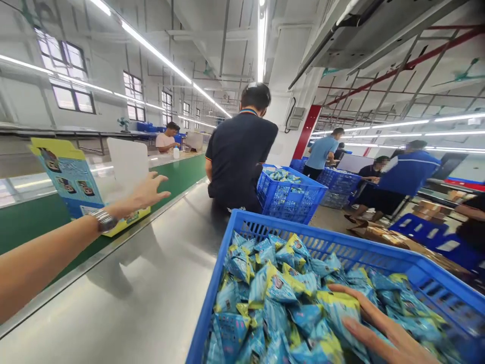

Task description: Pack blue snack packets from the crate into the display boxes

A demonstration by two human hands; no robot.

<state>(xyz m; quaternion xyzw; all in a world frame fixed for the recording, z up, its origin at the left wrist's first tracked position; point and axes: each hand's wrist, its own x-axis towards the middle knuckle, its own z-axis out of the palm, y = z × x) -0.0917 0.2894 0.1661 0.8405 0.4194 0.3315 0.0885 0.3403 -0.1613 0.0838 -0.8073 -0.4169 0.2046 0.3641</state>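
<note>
My left hand (146, 192), a metal watch on its wrist, is stretched out with the fingers spread and nothing held. It is at the near side of an open blue-and-yellow printed carton (78, 174), which has a raised white flap (129, 159); whether the hand touches it I cannot tell. My right hand (382, 331) reaches into a blue plastic crate (322, 235) full of small pyramid-shaped packets (278, 285). Its thumb and fingers are around one blue-and-yellow packet (339, 313) on top of the pile. Part of that hand is cut off by the frame's bottom edge.
The carton stands on a green conveyor belt (185, 179) beside a shiny metal table (151, 283). Directly ahead sits a person in a dark shirt (242, 151), with another filled blue crate (291, 199) on the right. Several other people work farther off.
</note>
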